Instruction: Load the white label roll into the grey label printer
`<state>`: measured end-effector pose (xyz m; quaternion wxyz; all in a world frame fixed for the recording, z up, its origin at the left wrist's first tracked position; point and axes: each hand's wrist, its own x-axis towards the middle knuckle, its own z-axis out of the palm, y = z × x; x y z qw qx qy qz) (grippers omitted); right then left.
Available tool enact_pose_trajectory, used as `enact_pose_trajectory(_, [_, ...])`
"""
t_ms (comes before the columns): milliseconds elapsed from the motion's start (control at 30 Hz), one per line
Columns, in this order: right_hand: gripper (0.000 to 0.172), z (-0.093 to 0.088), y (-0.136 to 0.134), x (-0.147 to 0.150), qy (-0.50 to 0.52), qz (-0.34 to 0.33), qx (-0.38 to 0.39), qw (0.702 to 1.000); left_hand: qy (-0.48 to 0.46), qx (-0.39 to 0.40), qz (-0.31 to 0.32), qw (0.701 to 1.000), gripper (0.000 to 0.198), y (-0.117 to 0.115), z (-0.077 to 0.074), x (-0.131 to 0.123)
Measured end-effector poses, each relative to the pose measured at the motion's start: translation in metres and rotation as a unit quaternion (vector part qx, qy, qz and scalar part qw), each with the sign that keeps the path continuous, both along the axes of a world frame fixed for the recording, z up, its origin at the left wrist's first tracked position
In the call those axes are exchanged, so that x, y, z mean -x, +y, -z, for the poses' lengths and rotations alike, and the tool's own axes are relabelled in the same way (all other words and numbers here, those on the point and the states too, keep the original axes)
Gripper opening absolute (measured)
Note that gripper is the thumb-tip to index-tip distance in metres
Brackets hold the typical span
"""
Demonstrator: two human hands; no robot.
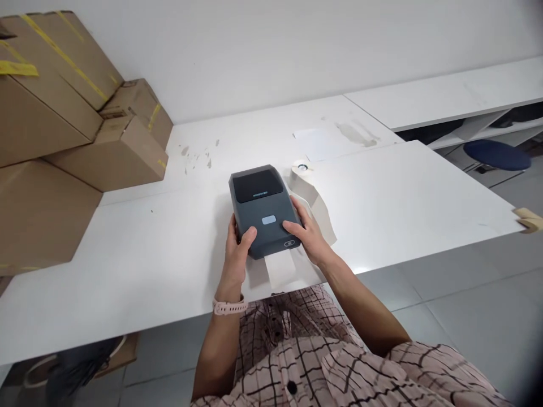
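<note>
A dark grey label printer (pixel 263 212) is between my two hands over the white table, near its front edge. My left hand (pixel 238 249) grips the printer's left side, thumb on top. On the right side, my right hand (pixel 306 229) holds it the same way, its thumb lying on the lid. A white label strip (pixel 280 268) sticks out from the printer's near end. Behind the printer's right side stands a label roll (pixel 302 167), and a loose length of backing paper (pixel 319 204) curls beside my right hand. The printer's underside is hidden.
Cardboard boxes (pixel 80 141) with yellow tape are stacked at the left of the table (pixel 169 243). A white sheet (pixel 316 144) lies toward the back wall. A blue stool (pixel 497 155) stands at the far right. Below the table's left front are a dark bag and cables.
</note>
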<state>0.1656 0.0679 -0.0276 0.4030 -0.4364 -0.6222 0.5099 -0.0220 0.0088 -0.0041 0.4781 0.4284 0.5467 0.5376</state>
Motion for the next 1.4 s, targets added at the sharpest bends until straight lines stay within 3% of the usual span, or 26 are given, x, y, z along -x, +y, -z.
enact_pose_trajectory(167, [0.082,0.006,0.002,-0.001,0.035,-0.012,-0.017,0.999,0.010,-0.017,-0.014,1.000,0.074,0.009,-0.005,0.001])
enact_pose_trajectory(267, [0.081,0.005,0.003,-0.002,0.020,-0.014,-0.027,0.999,0.023,-0.013,-0.035,0.999,0.070,-0.003,-0.008,-0.008])
enact_pose_trajectory(433, [0.086,0.003,0.002,0.002,0.060,-0.002,0.003,0.998,0.118,0.034,-0.256,0.959,0.057,-0.064,0.008,-0.044])
enact_pose_trajectory(467, [0.087,0.003,0.001,0.003,0.074,0.005,0.008,0.997,0.113,0.054,-0.259,0.958,0.050,-0.073,0.012,-0.051])
enact_pose_trajectory(600, [0.090,0.003,-0.001,0.007,0.130,0.023,0.031,0.991,-0.008,0.129,-0.043,0.991,0.049,-0.079,0.015,-0.062])
enact_pose_trajectory(667, [0.086,-0.001,-0.002,0.008,0.128,0.038,0.027,0.991,-0.056,0.137,-0.013,0.989,0.052,-0.071,0.011,-0.062])
enact_pose_trajectory(733, [0.075,-0.007,-0.004,0.007,0.091,0.072,-0.036,0.993,-0.056,0.126,-0.020,0.990,0.053,-0.066,0.008,-0.061])
enact_pose_trajectory(800, [0.058,-0.018,-0.007,0.006,0.023,0.094,-0.173,0.980,-0.036,0.116,-0.015,0.993,0.052,-0.068,0.010,-0.058])
enact_pose_trajectory(933, [0.045,-0.037,-0.014,0.007,-0.122,0.031,-0.445,0.887,-0.008,0.105,0.005,0.994,0.046,-0.082,0.021,-0.045])
enact_pose_trajectory(1000, [0.040,-0.042,-0.017,0.011,-0.167,0.020,-0.502,0.848,0.020,0.082,-0.053,0.995,0.041,-0.085,0.024,-0.036])
enact_pose_trajectory(1067, [0.029,-0.044,-0.018,0.016,-0.196,0.028,-0.512,0.836,0.058,0.038,-0.147,0.987,0.034,-0.082,0.024,-0.026])
enact_pose_trajectory(1167, [0.021,-0.041,-0.021,0.017,-0.204,0.017,-0.471,0.858,0.105,-0.032,-0.222,0.969,0.039,-0.068,0.017,-0.015])
enact_pose_trajectory(1300, [0.041,-0.026,-0.030,0.004,-0.104,0.033,-0.354,0.929,0.098,-0.041,-0.160,0.981,0.063,-0.050,0.009,-0.013])
enact_pose_trajectory(1400, [0.059,-0.011,-0.036,-0.007,-0.027,0.075,-0.220,0.972,0.096,-0.052,-0.114,0.988,0.064,-0.044,0.005,-0.017])
